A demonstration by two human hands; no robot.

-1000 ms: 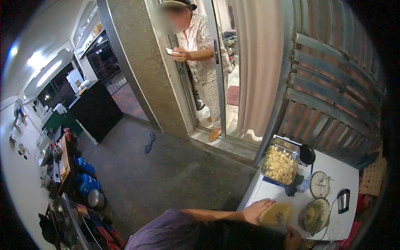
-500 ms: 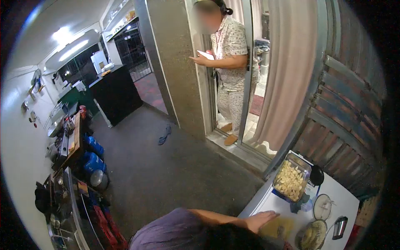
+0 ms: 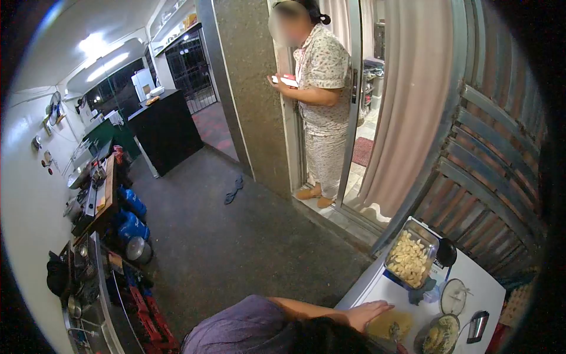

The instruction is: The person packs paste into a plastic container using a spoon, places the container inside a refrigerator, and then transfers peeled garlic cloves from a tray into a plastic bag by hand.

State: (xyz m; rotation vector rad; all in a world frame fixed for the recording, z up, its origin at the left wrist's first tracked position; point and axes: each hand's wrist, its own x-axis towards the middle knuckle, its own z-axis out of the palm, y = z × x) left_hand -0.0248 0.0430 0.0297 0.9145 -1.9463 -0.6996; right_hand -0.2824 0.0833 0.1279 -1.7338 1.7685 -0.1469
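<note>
My left hand (image 3: pixel 368 314) lies on the white tabletop (image 3: pixel 371 289) with its fingers stretched out, at the edge of a yellow cutting board (image 3: pixel 389 324). It holds nothing that I can see. Dark hair and the frame's bottom edge cover the near part of the board, and my right hand does not show. Right of the board stands a bowl (image 3: pixel 441 335) with pale yellow food. Beyond it are a round clear lid (image 3: pixel 454 297) and a metal cup (image 3: pixel 477 326). A rectangular glass dish (image 3: pixel 433 231) holds many pale, peeled pieces.
A person (image 3: pixel 324 100) stands in the sliding doorway holding a white, phone-like object (image 3: pixel 286 81). Slippers (image 3: pixel 233 192) lie on the dark floor. Blue gas cylinders (image 3: pixel 131 227) stand under the counter at left. A black round thing (image 3: pixel 446 253) sits beside the glass dish.
The person in the doorway has shifted stance, bringing the feet together and the white object closer to the body. My left hand stays in place. The view has moved slightly.
</note>
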